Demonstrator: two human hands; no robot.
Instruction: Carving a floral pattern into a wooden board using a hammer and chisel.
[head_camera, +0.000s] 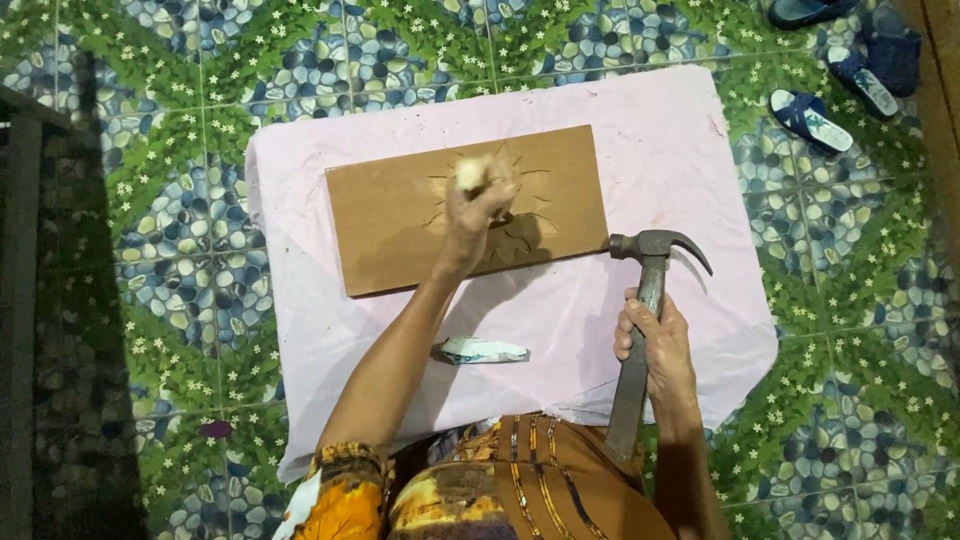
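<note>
1. Starting at the far left, the floor of patterned tiles (170, 200), pebbles and leafy green with small white flowers, is lying in partly deep shadow, with a dark upright edge running down the frame's side.
2. Moving in, a pale pink cloth (620, 130) is covering a low table and hanging over its edges.
3. On the cloth, a brown wooden board (390, 220) is lying flat, slightly tilted, with carved lines radiating like a sunburst around its middle.
4. The left hand (478, 215) is reaching out over the board and gripping a light wooden-handled tool (468, 176), fist closed round it, the handle's pale end pointing up at the camera; the tip is hidden under the hand, so I cannot tell exactly where it is meeting the wood.
5. Just below, near the person's lap, a small crumpled white and teal packet (484, 350) is lying on the cloth, untouched.
6. Further right, the right hand (655, 345) is clamped round the handle of a claw hammer (650, 262), its dark metal head hovering over the cloth just off the board's right edge, well apart from the left hand.
7. At the top right, blue sandals (812, 120) are sitting on the tiles.
</note>
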